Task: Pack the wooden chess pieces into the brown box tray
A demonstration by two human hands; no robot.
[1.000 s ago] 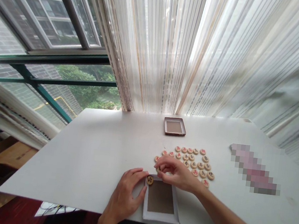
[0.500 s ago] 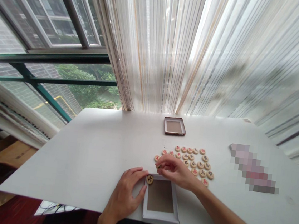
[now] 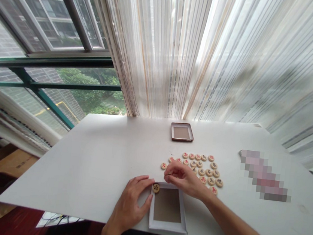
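White box [image 3: 167, 226] beside left hand [image 3: 132, 201]

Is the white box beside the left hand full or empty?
The white box is nearly empty: one round piece lies in its far left corner, and its brown bottom otherwise shows bare.

Beside the left hand [image 3: 131, 201], the walls of the shallow tray [image 3: 165, 226] are made of what looks like smooth white card, and its base is lined with matt brown board. Beyond and beside the right hand [image 3: 185, 177], pale, smooth wood is suggested by the round pieces [image 3: 201, 171]. The tabletop [image 3: 91, 170] under both hands is finished in smooth white with a soft sheen. Far beyond the hands, sheer, stringy cloth is seen in the curtain [image 3: 163, 58].
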